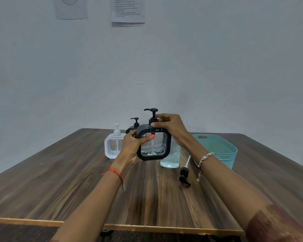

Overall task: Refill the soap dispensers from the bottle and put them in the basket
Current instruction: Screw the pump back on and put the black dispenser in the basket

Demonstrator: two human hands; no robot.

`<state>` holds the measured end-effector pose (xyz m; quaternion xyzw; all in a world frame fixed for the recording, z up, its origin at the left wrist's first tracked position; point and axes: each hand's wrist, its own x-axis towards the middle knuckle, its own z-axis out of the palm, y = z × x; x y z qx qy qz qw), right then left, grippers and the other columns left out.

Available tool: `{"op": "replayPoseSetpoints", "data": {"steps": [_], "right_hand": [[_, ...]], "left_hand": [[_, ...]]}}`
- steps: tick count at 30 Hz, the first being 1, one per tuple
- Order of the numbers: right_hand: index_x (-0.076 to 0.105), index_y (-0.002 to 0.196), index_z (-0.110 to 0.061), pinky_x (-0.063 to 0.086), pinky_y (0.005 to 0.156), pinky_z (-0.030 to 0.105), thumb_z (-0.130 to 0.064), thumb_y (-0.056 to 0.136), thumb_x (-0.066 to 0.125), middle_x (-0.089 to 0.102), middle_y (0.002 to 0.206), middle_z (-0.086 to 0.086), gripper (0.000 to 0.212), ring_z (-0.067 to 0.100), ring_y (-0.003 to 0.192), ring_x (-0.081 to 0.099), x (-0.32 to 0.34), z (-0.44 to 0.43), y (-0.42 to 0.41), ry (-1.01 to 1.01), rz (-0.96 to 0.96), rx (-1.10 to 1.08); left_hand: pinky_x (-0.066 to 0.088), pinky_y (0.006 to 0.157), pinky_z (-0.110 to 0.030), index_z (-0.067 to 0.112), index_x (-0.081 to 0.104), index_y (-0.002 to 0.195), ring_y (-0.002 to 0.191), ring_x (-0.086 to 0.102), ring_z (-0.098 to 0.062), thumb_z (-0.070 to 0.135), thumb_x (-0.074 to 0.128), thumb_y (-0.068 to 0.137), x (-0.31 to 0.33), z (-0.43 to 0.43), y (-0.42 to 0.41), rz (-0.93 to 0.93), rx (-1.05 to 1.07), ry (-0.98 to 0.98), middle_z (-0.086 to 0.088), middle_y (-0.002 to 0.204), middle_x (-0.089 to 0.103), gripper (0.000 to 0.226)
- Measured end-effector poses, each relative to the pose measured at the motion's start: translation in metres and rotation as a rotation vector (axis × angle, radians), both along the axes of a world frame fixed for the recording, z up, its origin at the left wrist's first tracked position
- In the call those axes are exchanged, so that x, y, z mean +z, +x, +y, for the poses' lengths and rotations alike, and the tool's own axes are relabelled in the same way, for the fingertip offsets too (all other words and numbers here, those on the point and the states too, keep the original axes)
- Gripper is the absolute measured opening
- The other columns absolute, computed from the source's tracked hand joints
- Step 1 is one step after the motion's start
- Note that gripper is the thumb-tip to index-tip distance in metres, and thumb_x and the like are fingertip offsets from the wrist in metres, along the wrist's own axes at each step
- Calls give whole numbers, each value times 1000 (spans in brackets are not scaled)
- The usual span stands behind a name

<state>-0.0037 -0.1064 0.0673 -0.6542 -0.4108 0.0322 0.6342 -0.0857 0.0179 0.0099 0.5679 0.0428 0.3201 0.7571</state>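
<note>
I hold a black square soap dispenser (156, 145) with a clear faceted window up above the table. My left hand (132, 143) grips its left side, thumb across the window. My right hand (170, 127) pinches the collar of its black pump (152, 113). A little clear liquid shows at the bottom of the window. Behind it stands a second black dispenser (133, 127), mostly hidden, and a white dispenser (114, 144) to the left. A clear bottle (171, 157) with liquid stands behind my right wrist, its top hidden. The teal basket (222, 149) sits at the right.
A loose black pump head with its white tube (184, 173) lies on the wooden table (59, 180) in front of the clear bottle. A pale wall with taped paper sheets (128, 10) rises behind the table's far edge.
</note>
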Motion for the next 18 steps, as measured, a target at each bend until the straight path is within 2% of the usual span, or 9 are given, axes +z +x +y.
{"op": "replayPoseSetpoints", "data": {"steps": [2,4,6,8,10,13,15,18], "right_hand": [[70,92,-9,49,55,17,-21,60,85,64,67,1,37,6,55,61,-1,3,0,-44,-89,-111],[70,86,-6,52,59,21,-30,62,84,66,71,3,37,10,61,63,0,4,-1,-82,-105,-71],[71,80,-5,52,58,17,-27,71,77,69,71,2,25,11,62,66,5,0,-1,-95,-24,48],[72,79,-9,49,56,12,-13,75,72,70,72,0,6,6,61,66,8,-3,1,-95,4,92],[71,75,-12,49,57,15,-14,68,79,70,72,-1,11,5,59,65,7,-3,1,-116,-69,-18],[61,66,-15,47,55,20,-31,58,85,62,67,-3,30,8,57,59,0,3,-2,-124,-131,-195],[60,74,-16,47,60,21,-32,62,83,62,74,-3,31,8,64,60,1,2,-1,-135,-103,-132],[62,108,-9,53,81,28,-13,74,76,68,100,6,38,18,90,67,5,-3,0,-160,-24,63]], "left_hand": [[56,55,-26,3,63,97,66,71,-17,-2,81,54,1,-2,0,12,-3,25,-10,83,70,47],[56,54,-26,2,63,97,66,71,-17,-6,78,60,1,-4,0,19,-6,36,-10,83,70,41],[57,55,-27,2,64,96,67,71,-18,-6,78,59,1,-4,-1,14,-15,29,-10,83,71,41],[56,53,-26,5,64,92,65,71,-17,-7,77,58,1,-3,-2,8,-11,5,-8,81,71,38],[56,52,-26,4,63,95,64,71,-16,-9,76,60,0,-3,-3,14,-4,5,-8,81,71,39],[57,54,-27,7,64,90,64,71,-17,-9,75,63,-3,-4,-2,7,-18,-30,-4,73,74,33],[59,57,-29,9,64,88,65,71,-17,-10,73,65,-5,-5,-3,-3,-31,-58,-2,70,74,31],[59,57,-29,8,65,88,65,71,-17,-11,73,65,-5,-4,-4,-1,-43,-61,-2,70,74,30]]}}
